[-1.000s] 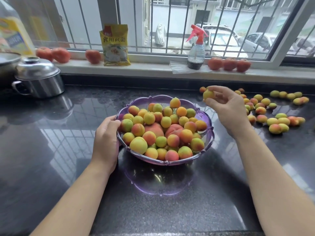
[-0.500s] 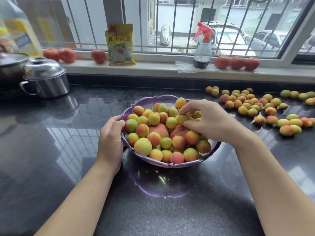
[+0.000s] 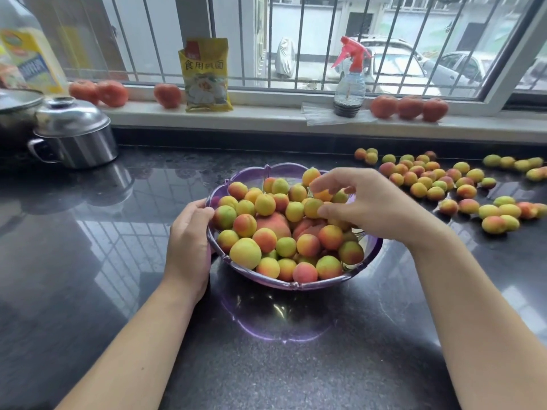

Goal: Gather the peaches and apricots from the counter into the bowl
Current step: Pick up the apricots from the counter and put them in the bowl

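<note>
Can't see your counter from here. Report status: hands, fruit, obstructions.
Left hand grips the bowl rim. Right hand over the heaped pile, holding nothing. Loose apricots on the counter, right side. Path unobstructed.

In front of me the bowl (image 3: 291, 284) sits on the counter (image 3: 88, 261), heaped with fruit (image 3: 266, 220). My left hand (image 3: 189, 241) is at its left rim, my right hand (image 3: 370, 205) over its right side. More fruit (image 3: 438, 184) lies right of it. A pot (image 3: 74, 134) stands far left, a sill (image 3: 266, 116) behind.
</note>
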